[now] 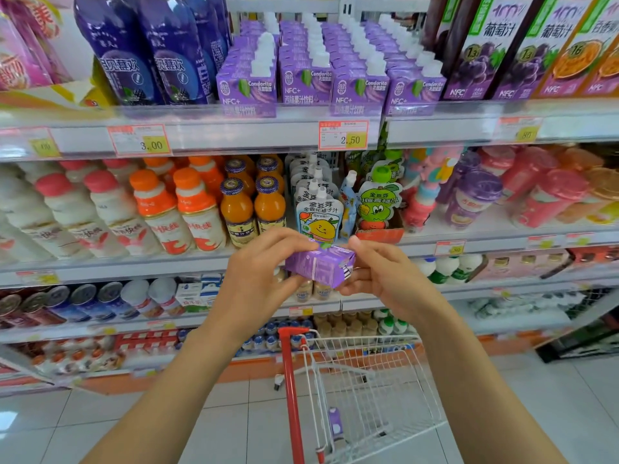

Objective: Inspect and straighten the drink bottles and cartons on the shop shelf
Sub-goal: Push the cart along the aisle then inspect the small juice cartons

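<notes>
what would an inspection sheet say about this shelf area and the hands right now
surface: top shelf rail carries price tags, stock packed behind it
job's things: held carton, small and purple, tipped on its side in front of the shelves; shelf cartons upright in rows on the top shelf
clutter: loose carton, purple, sits in the trolley basket
grippers: left hand and right hand both grip the held carton, one at each end
cables: nothing seen
surroundings: red-framed trolley below the hands; orange juice bottles and pouches on the middle shelf; tiled floor
</notes>
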